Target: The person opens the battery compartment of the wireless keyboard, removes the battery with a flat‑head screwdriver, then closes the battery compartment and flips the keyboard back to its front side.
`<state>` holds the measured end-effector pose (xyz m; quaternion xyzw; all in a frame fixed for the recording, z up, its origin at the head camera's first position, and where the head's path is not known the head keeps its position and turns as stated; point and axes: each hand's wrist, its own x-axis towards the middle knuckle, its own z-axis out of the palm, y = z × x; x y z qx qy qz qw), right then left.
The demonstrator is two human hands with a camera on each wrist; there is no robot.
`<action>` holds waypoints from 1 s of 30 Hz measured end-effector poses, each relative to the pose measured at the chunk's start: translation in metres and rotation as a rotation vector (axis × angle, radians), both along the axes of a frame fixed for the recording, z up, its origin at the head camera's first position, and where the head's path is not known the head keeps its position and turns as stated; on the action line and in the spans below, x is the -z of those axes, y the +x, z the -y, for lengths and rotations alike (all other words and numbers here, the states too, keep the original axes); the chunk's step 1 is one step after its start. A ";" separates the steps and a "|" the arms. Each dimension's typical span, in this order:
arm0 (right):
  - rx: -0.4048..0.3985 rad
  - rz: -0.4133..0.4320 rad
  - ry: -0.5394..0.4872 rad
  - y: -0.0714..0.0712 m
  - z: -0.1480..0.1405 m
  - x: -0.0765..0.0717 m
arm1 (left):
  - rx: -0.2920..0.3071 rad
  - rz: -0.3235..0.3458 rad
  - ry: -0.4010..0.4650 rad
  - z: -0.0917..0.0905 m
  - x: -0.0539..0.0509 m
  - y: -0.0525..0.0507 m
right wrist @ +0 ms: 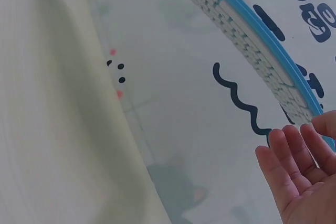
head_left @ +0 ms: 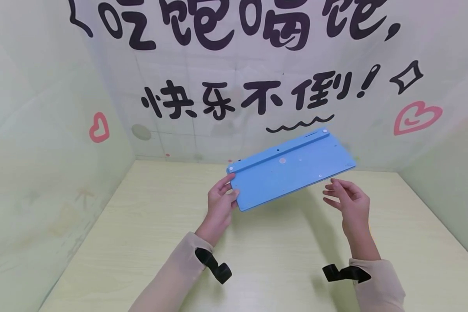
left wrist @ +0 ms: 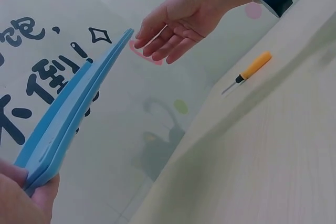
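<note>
Left hand (head_left: 219, 203): thumb and fingers pinch the left end of a blue keyboard (head_left: 296, 167), the thumb lying on the face turned toward the near side. Right hand (head_left: 351, 203): the fingers are loosely bent and slightly spread, grasping nothing, with the fingertips just beside the near edge of the keyboard toward its right end; whether any fingertip makes contact cannot be told.

The keyboard is held above the table (head_left: 273, 264), between the two hands and somewhat beyond them, tilted so that its right end stands higher than its left. Its underside faces the near side and bears a raised bar (head_left: 294, 144) along the far edge, with a white dot at either end of the bar. The pale keys (right wrist: 239, 30) appear on the opposite face, in the right wrist view.

On the right part of the table lies a screwdriver (left wrist: 254, 68) with an orange handle and a dark collar; in the head view the right wrist mostly hides it. Beige sleeves (head_left: 171, 277) cover both forearms, each with a black band (head_left: 221, 273) at the cuff. The far wall (head_left: 226, 141) carries large black characters (head_left: 261, 100) and, to the right, a pink heart (head_left: 416, 121).
</note>
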<state>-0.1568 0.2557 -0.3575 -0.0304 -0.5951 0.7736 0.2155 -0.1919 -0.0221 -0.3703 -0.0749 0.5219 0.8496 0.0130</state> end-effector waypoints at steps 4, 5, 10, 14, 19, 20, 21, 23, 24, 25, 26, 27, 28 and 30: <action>-0.002 -0.022 -0.011 0.000 -0.014 -0.002 | 0.002 -0.005 -0.022 0.006 0.001 0.000; -0.011 -0.030 -0.013 0.000 -0.018 -0.003 | 0.003 -0.005 -0.028 0.007 0.001 0.000; -0.055 -0.040 0.017 -0.001 -0.033 -0.008 | 0.017 0.003 -0.072 0.015 0.002 0.001; -0.092 0.002 0.115 -0.003 -0.042 -0.010 | 0.031 -0.004 -0.118 0.020 0.001 0.000; -0.175 0.098 0.295 -0.011 -0.052 -0.013 | 0.038 -0.003 -0.168 0.024 0.000 -0.001; -0.188 0.125 0.358 -0.012 -0.053 -0.013 | 0.041 0.001 -0.176 0.025 0.000 -0.001; -0.200 0.155 0.419 -0.014 -0.055 -0.013 | 0.046 0.003 -0.184 0.026 0.001 -0.002; -0.218 0.216 0.550 -0.017 -0.058 -0.014 | 0.056 0.008 -0.197 0.027 0.002 -0.002; -0.229 0.242 0.612 -0.018 -0.059 -0.014 | 0.061 0.008 -0.205 0.027 0.002 -0.002; -0.235 0.262 0.665 -0.019 -0.060 -0.014 | 0.066 0.011 -0.207 0.028 0.003 -0.002; -0.239 0.278 0.707 -0.020 -0.061 -0.014 | 0.071 0.012 -0.208 0.028 0.004 -0.003; -0.244 0.287 0.722 -0.021 -0.062 -0.014 | 0.074 0.014 -0.209 0.028 0.005 -0.003; -0.247 0.289 0.731 -0.021 -0.063 -0.013 | 0.077 0.016 -0.208 0.028 0.006 -0.003; -0.249 0.292 0.747 -0.023 -0.065 -0.012 | 0.082 0.018 -0.206 0.029 0.008 -0.004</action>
